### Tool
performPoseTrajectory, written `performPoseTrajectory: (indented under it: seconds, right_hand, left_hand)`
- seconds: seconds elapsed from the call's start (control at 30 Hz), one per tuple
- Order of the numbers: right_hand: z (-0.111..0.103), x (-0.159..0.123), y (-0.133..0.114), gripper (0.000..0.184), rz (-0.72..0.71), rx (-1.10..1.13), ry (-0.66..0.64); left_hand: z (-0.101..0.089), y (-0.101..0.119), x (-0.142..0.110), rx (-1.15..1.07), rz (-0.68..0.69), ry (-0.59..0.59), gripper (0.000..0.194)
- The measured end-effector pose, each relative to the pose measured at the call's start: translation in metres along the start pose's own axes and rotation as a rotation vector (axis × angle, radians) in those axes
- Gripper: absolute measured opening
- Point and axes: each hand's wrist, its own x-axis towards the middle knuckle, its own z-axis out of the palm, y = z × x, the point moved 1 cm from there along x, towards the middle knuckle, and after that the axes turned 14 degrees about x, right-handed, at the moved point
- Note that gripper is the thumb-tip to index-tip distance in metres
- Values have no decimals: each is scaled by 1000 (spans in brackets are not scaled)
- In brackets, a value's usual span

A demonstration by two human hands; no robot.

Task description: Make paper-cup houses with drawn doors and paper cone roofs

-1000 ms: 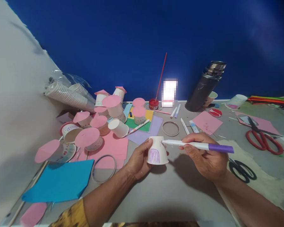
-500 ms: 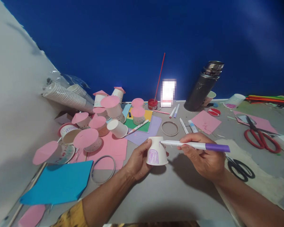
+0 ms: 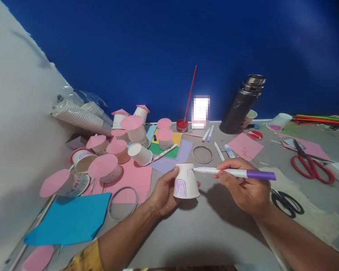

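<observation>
My left hand (image 3: 165, 194) is closed around a white paper cup (image 3: 188, 184), held upside down with its wide rim low. A purple arch filled with scribbled strokes marks the cup's lower left side, and a short thin line shows near its top. In my right hand (image 3: 244, 188) is a white marker (image 3: 234, 172) with a purple cap on its back end, lying nearly level. Its tip meets or nearly meets the cup's upper wall. Past the cup, a grey ring (image 3: 202, 154) lies on the table.
Several paper cups with pink paper tops (image 3: 103, 167) crowd the left, beside a blue sheet (image 3: 70, 218). A dark flask (image 3: 241, 105) leans at the back right. Red-handled scissors (image 3: 312, 167) and black-handled scissors (image 3: 287, 203) lie on the right. A red pot (image 3: 182, 125) holds a thin stick.
A short line by the marker tip near the cup's top has grown. The cup is turned slightly, its purple arch a little further left, and the marker has shifted slightly right.
</observation>
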Motion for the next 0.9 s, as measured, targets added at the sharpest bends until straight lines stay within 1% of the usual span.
performPoseTrajectory:
  seconds: [0.27,0.6,0.9]
  right_hand:
    - [-1,-1,1,3,-5,12,-4]
    - [0,0,-1,5,10,17,-1]
    - [-1,0,0,6,16,16,-7]
  left_hand:
    - [-1,-1,1,-12,31,-53,43]
    - [0,-1,0,-19,24,-30,43]
    - [-1,-2,1,-22,29,-57,43]
